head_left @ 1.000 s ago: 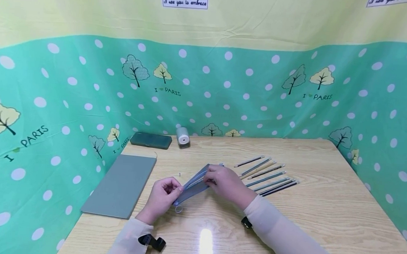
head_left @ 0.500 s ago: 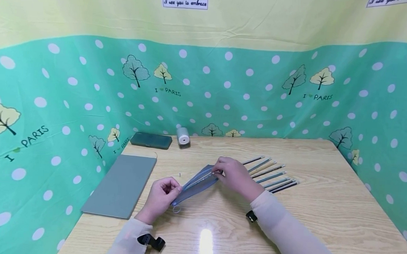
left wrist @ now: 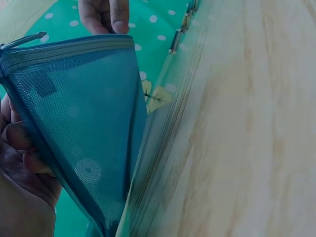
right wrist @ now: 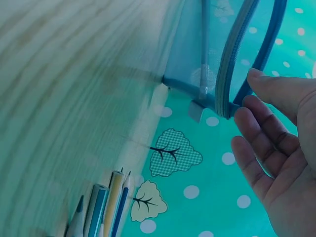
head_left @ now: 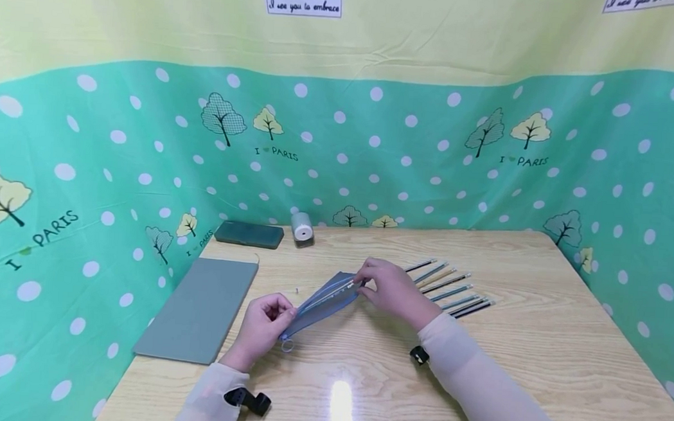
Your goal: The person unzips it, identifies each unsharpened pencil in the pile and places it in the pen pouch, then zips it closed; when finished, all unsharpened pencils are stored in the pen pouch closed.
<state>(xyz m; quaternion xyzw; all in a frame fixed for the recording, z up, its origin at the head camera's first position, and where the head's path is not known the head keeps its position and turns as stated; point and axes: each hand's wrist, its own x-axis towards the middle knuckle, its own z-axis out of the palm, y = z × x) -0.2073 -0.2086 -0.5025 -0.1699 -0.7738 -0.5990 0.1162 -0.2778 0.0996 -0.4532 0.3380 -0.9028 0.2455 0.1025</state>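
Observation:
A blue mesh zip pouch stands tilted between both hands, its zipped mouth parted along the top. My left hand pinches the near end by the zip; in the left wrist view its fingers curl behind the mesh. At the far corner, my right hand has thumb and fingertips on the pouch's rim, as the right wrist view shows with the thumb against the blue edging. A slim pencil shows through the mesh inside. A ring pull hangs at the near end.
Several pencils lie side by side to the right of the pouch, partly behind the right hand. A grey board lies at left. A dark case and a white-ended cylinder are at the back, by the dotted curtain.
My right hand has drawn back from inside the pouch's mouth to its far corner, moving right and slightly away. The left hand keeps its grip, and the pouch has shifted slightly left.

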